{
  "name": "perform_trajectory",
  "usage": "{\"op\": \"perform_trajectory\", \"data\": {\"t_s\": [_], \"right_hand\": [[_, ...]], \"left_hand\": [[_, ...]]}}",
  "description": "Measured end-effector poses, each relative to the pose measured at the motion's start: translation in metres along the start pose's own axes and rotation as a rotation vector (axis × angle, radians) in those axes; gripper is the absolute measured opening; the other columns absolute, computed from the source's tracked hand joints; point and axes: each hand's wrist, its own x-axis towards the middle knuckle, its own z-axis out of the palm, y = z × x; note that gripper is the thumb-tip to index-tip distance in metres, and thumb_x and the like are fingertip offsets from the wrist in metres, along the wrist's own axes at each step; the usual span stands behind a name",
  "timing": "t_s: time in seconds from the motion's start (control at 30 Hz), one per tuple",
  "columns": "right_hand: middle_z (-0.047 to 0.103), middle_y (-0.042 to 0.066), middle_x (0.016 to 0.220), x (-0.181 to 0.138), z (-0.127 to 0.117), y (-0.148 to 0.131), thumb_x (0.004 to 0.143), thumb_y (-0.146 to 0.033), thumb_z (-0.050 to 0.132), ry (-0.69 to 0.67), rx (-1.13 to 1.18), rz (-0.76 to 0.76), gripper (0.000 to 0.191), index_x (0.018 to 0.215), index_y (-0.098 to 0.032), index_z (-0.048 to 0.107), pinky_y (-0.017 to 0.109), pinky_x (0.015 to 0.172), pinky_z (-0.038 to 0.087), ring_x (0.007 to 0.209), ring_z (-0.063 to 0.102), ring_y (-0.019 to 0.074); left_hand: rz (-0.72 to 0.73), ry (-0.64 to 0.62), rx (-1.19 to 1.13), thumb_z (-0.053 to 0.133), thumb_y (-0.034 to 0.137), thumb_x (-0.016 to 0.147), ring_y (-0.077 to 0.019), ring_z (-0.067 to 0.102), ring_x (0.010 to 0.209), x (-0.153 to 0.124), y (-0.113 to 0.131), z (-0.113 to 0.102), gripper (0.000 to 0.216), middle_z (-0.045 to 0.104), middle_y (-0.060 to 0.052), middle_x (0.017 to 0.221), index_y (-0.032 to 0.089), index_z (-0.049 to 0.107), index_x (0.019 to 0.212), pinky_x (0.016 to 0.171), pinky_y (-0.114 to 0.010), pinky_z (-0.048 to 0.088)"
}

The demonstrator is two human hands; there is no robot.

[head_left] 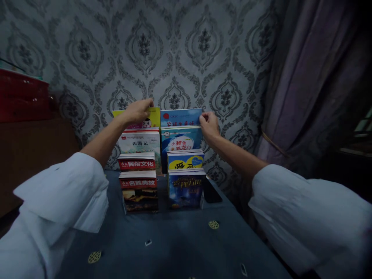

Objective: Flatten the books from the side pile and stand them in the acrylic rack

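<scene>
Two stepped rows of upright books stand on a dark blue cloth-covered table [180,240] against the patterned wall. My left hand [139,111] is closed over the top edge of the yellow book [154,118] at the back of the left row. My right hand [208,124] pinches the right top corner of the blue book [180,117] at the back of the right row. In front of them stand a white book [141,142], two red-banded books [136,162], a blue-and-white book [180,141], a yellow-and-blue book [185,159] and a dark blue book [185,188].
A dark phone-like slab [212,192] lies on the table right of the books. A red box [23,95] rests on a brown cabinet [31,155] at the left. A purple curtain [314,85] hangs at the right. Both my arms wear white sleeves.
</scene>
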Motion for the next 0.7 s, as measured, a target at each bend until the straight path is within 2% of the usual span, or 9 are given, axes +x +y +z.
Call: {"op": "perform_trajectory", "data": {"t_s": [0.2, 0.37, 0.5, 0.7], "right_hand": [[0.061, 0.001, 0.087, 0.001, 0.001, 0.002, 0.08, -0.027, 0.052, -0.025, 0.038, 0.012, 0.011, 0.09, -0.024, 0.055, 0.043, 0.092, 0.049, 0.088, 0.059, 0.0224], [0.063, 0.001, 0.084, -0.004, 0.001, 0.002, 0.079, -0.027, 0.052, -0.053, 0.075, 0.016, 0.017, 0.095, -0.023, 0.057, 0.043, 0.085, 0.052, 0.082, 0.061, 0.0224], [0.064, 0.001, 0.086, -0.005, 0.002, 0.001, 0.079, -0.027, 0.052, -0.063, 0.09, 0.01, 0.021, 0.098, -0.024, 0.058, 0.043, 0.086, 0.053, 0.085, 0.062, 0.0228], [0.066, 0.003, 0.085, -0.006, 0.0, -0.001, 0.079, -0.026, 0.049, -0.084, 0.087, -0.002, 0.023, 0.1, -0.023, 0.058, 0.043, 0.081, 0.055, 0.08, 0.064, 0.0232]], "left_hand": [[0.011, -0.009, 0.075, 0.05, 0.024, 0.088, -0.0242, 0.063, 0.099, 0.002, 0.002, 0.003, 0.036, 0.071, -0.007, 0.112, 0.024, 0.063, 0.121, 0.085, -0.032, 0.047], [0.011, -0.025, 0.142, 0.048, 0.036, 0.093, -0.0264, 0.063, 0.097, 0.002, 0.006, 0.001, 0.033, 0.071, -0.009, 0.111, 0.024, 0.064, 0.119, 0.084, -0.034, 0.046], [0.026, -0.026, 0.116, 0.043, 0.04, 0.098, -0.0246, 0.063, 0.091, 0.002, 0.013, 0.0, 0.032, 0.07, -0.007, 0.098, 0.024, 0.065, 0.114, 0.081, -0.033, 0.046], [0.038, 0.001, 0.078, 0.041, 0.034, 0.099, -0.0229, 0.062, 0.085, 0.01, 0.02, 0.002, 0.029, 0.068, -0.005, 0.085, 0.024, 0.068, 0.099, 0.081, -0.032, 0.045]]}}
